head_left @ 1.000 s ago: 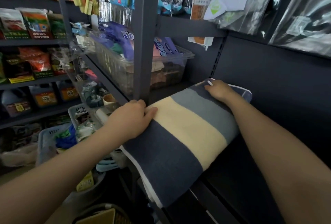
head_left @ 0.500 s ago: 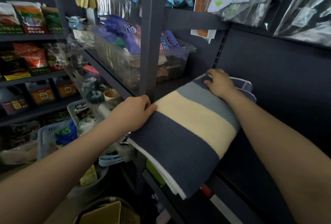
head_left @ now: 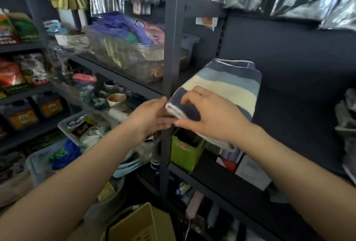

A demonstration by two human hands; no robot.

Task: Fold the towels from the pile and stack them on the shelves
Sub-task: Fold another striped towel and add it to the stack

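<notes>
— Items, left to right?
— Bin [head_left: 125,51]: clear, full. My left hand [head_left: 152,117]: fingers straight and relaxed, tips at the towel's [head_left: 227,84] near corner, holding nothing. Post [head_left: 171,48]: grey, upright.
— And right of it?
— My right hand [head_left: 213,117]: fingers over the towel, thumb under its near edge, grasping it. Towel: folded, striped, lying on the shelf [head_left: 285,131], near end overhanging.

Towel [head_left: 227,84] lies on shelf [head_left: 289,121], right of post [head_left: 171,48].
</notes>
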